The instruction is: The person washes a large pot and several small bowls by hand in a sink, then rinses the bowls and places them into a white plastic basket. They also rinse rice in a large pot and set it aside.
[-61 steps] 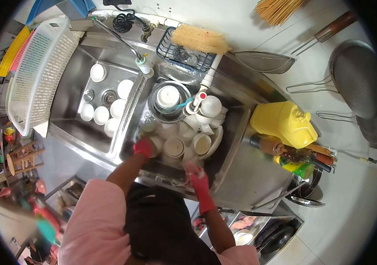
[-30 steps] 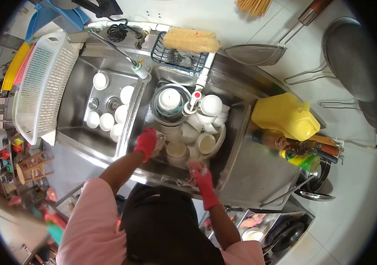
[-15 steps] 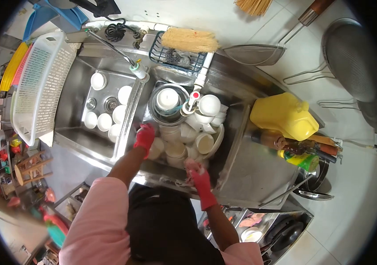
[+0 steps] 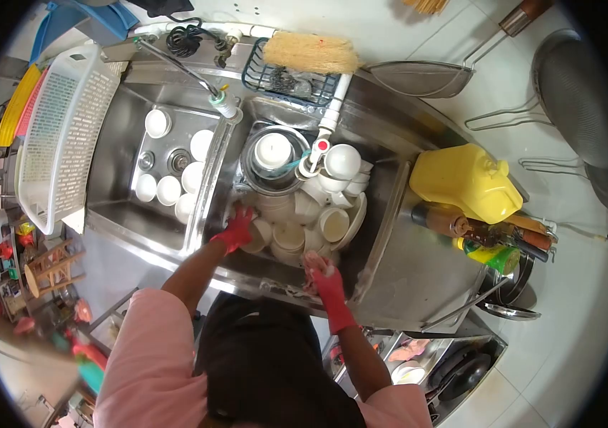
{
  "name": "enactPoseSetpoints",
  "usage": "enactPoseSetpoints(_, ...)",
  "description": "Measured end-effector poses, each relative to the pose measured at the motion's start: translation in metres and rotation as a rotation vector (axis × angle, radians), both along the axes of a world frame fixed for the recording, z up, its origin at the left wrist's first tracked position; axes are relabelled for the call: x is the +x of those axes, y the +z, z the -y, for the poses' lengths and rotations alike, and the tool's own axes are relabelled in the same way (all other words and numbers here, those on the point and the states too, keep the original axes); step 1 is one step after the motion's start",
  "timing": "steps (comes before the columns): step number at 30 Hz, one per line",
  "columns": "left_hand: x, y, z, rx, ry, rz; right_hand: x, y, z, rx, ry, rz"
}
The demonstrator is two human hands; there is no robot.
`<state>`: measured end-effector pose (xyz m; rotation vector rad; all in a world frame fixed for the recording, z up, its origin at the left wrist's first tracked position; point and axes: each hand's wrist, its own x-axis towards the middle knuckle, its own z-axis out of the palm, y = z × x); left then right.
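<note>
Little force suits these close-packed bowls (image 4: 289,234), left grip (image 4: 234,231) spread wide near the basin's (image 4: 384,235) left edge, right grip (image 4: 323,276) impossible to tell

Through head camera I make out white perforated basket (image 4: 68,143) at left, wooden stool (image 4: 53,269) lower in view. Top centre: tan fibrous bundle (image 4: 311,53) on dark wire rack (image 4: 250,76). Right: yellow jug (image 4: 457,178) on steel counter (image 4: 407,285), green-and-yellow bottle (image 4: 488,255) near it, large mesh strainer (image 4: 568,107). Lower right: black pan (image 4: 466,376).
</note>
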<state>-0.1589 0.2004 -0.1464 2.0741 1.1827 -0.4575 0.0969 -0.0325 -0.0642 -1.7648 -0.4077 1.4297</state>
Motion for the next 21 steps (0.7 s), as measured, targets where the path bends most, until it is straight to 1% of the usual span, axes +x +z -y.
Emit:
enactPoseSetpoints(1,-0.006,-0.003,-0.007,-0.025,-0.022,0.129,-0.003,0.003,-0.002,0.026,-0.037,-0.076)
enactPoseSetpoints(2,-0.010,-0.006,-0.020,-0.034,-0.084,0.117,-0.006,0.005,-0.008,0.057,-0.071,-0.153)
enactPoseSetpoints(3,-0.012,-0.006,-0.035,-0.043,-0.145,0.106,-0.009,0.009,-0.014,0.044,-0.043,-0.086)
enactPoseSetpoints(5,0.010,0.008,-0.067,-0.054,-0.355,-0.197,-0.012,0.018,-0.016,0.012,0.003,0.054)
enactPoseSetpoints(8,0.046,0.005,-0.078,0.385,0.351,0.148,-0.014,-0.006,-0.006,0.067,-0.024,0.026)
enactPoseSetpoints(11,0.074,-0.007,-0.105,0.146,0.461,0.181,-0.010,0.008,-0.011,0.013,0.131,0.140)
enactPoseSetpoints(14,0.097,0.003,-0.117,0.289,0.708,0.231,-0.010,-0.027,0.004,0.000,0.053,0.063)
enactPoseSetpoints(15,0.101,-0.001,-0.128,0.299,0.721,0.300,-0.009,-0.008,-0.002,-0.030,0.038,0.049)
enactPoseSetpoints(16,0.102,-0.009,-0.140,0.301,0.736,0.367,-0.008,0.034,-0.019,-0.067,0.022,0.036)
enactPoseSetpoints(17,0.107,-0.016,-0.148,0.301,0.756,0.433,-0.008,0.058,-0.027,-0.107,0.010,0.024)
enactPoseSetpoints(19,0.119,0.005,-0.163,0.351,0.610,0.591,-0.005,0.041,-0.014,-0.096,0.022,0.122)
enactPoseSetpoints(20,0.124,-0.002,-0.171,0.335,0.568,0.597,-0.004,0.034,-0.006,-0.091,0.030,0.165)
enactPoseSetpoints(21,0.127,-0.012,-0.181,0.321,0.524,0.600,-0.003,0.035,-0.005,-0.096,-0.003,0.129)
